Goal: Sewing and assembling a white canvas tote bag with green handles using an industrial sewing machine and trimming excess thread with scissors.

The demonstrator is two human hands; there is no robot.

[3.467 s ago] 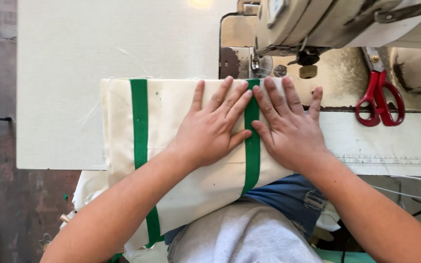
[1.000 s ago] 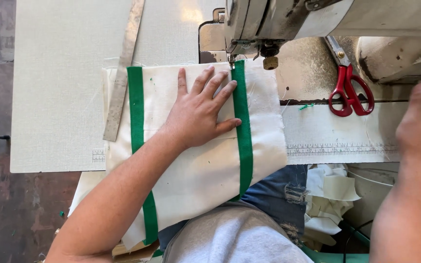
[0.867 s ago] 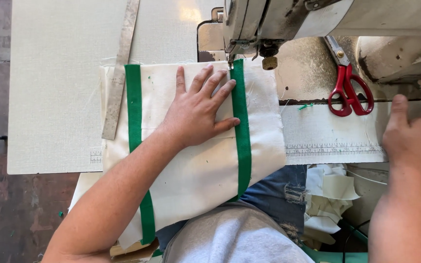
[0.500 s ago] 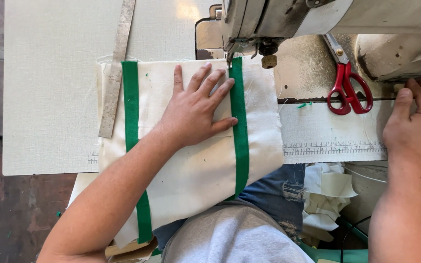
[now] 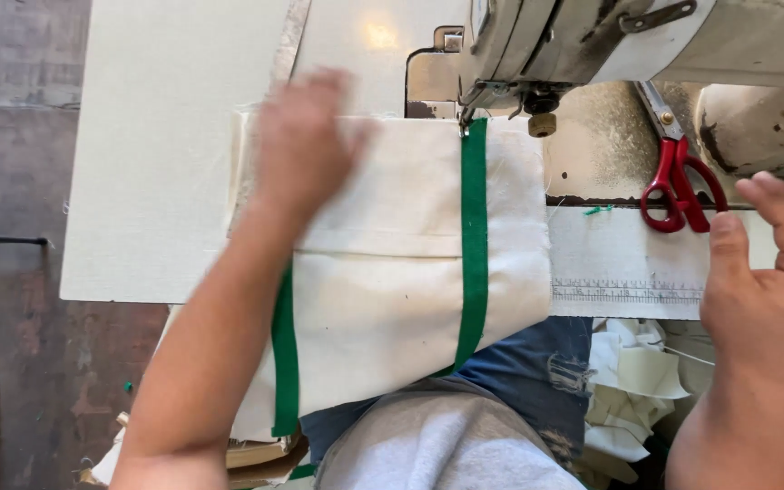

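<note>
While the cream fabric panel (image 5: 392, 299) lies flat on the bench (image 5: 156, 181), draping off the near edge over my lap, I read the work as being at the setup stage. Its right green strap (image 5: 475, 245) runs straight up to the foot of the sewing machine (image 5: 592, 45), with the top end just under the needle area, so the piece looks placed for stitching; I cannot tell whether any stitching is already laid along it. A left green strap (image 5: 285, 363) shows only below my forearm, the upper part being hidden.

My left hand (image 5: 306, 150) is blurred over the upper left of the panel, fingers spread and holding nothing; I cannot tell if it touches the cloth. My right hand (image 5: 769, 290) hangs well apart at the bench's right edge, fingers loosely open and empty, near the red-handled scissors (image 5: 678, 186), which rest on the machine bed.

As for markings, a printed ruler strip (image 5: 628, 292) runs along the bench's front edge right of the panel. A metal ruler (image 5: 294, 36) lies angled beyond my left hand. Pale fabric scraps (image 5: 632, 381) sit heaped below the bench. I see no packages or signs.
</note>
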